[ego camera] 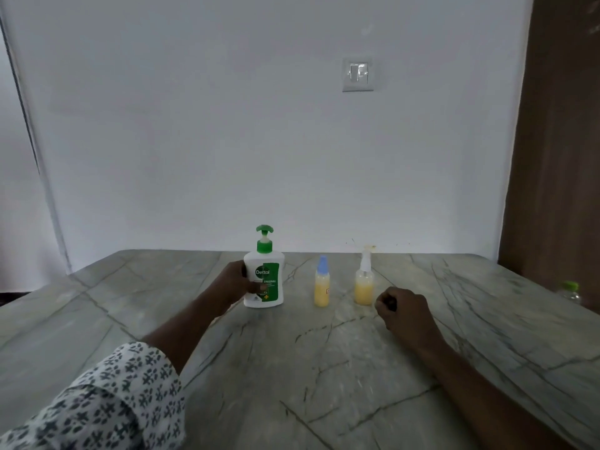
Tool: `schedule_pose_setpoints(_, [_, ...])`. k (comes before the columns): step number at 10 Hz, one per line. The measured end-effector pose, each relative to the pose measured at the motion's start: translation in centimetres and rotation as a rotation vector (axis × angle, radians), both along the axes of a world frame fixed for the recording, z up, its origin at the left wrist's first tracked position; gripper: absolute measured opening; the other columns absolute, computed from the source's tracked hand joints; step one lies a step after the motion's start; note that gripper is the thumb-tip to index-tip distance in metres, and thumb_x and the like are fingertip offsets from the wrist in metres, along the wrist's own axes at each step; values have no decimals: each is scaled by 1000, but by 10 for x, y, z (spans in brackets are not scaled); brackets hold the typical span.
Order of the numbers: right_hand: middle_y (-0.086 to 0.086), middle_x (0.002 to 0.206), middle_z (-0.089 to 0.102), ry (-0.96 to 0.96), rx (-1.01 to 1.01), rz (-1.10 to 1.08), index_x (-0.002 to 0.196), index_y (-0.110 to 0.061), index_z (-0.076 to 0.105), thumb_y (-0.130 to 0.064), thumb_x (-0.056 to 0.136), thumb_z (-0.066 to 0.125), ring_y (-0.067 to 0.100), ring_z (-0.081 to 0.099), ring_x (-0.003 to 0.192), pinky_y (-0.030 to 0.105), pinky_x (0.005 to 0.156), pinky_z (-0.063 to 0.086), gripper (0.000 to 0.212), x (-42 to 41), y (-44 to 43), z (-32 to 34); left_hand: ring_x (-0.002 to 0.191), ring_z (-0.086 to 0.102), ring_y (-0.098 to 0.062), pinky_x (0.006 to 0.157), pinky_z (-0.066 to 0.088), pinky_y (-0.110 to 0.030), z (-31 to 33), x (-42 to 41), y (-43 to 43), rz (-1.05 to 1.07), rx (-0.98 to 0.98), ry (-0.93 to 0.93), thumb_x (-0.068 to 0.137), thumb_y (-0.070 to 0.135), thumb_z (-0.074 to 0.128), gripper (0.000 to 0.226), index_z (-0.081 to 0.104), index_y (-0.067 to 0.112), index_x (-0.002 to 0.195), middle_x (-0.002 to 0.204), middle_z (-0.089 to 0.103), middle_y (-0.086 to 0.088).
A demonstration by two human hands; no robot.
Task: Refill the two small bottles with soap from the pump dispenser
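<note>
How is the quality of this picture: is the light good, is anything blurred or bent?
Head view: dim, flat light, hardly any shadow or glare on the table. Head view: the wide lens curves the wall edge at left. Head view: the blue-capped bottle, spray bottle and right hand look soft; the label on the pump dispenser is readable.

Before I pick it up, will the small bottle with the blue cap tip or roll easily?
The blue-capped bottle is tall and narrow, so a push probably tips it. It looks round, so it may roll on the smooth table.
</note>
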State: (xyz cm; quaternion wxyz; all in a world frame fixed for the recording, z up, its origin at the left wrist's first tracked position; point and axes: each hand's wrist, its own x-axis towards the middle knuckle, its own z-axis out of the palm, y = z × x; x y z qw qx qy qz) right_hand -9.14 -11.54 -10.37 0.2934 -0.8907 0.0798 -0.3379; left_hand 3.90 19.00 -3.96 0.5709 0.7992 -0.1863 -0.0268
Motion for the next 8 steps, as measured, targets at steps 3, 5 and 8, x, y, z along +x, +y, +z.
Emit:
schedule_pose_setpoints(3, [0, 69, 67, 1, 21, 5, 83, -10, 68, -12, 87, 68, 4, 59, 55, 15, 58, 45, 5, -5, 3, 2, 93, 66, -27, 90, 52, -42, -7, 6, 4, -14, -17, 11, 74, -15, 69, 44, 59, -5, 116, 106, 67, -15])
schedule_pose_setpoints(5, [6, 75, 71, 12, 19, -1, 85, -8, 69, -12, 88, 68, 12, 64, 59, 24, 63, 53, 5, -6, 4, 3, 98, 63, -26, 86, 50, -37, -7, 8, 3, -34, 4, 4, 76, -15, 67, 44, 58, -3, 117, 108, 65, -12])
schedule_pose_setpoints(8, [4, 72, 69, -10, 58, 12, 83, -8, 68, -11, 88, 68, 10, 64, 58, 26, 62, 56, 5, -8, 4, 5, 99, 62, -22, 84, 51, -34, -6, 8, 10, -71, 112, 21, 70, -23, 66, 52, 58, 11, 109, 102, 69, -2])
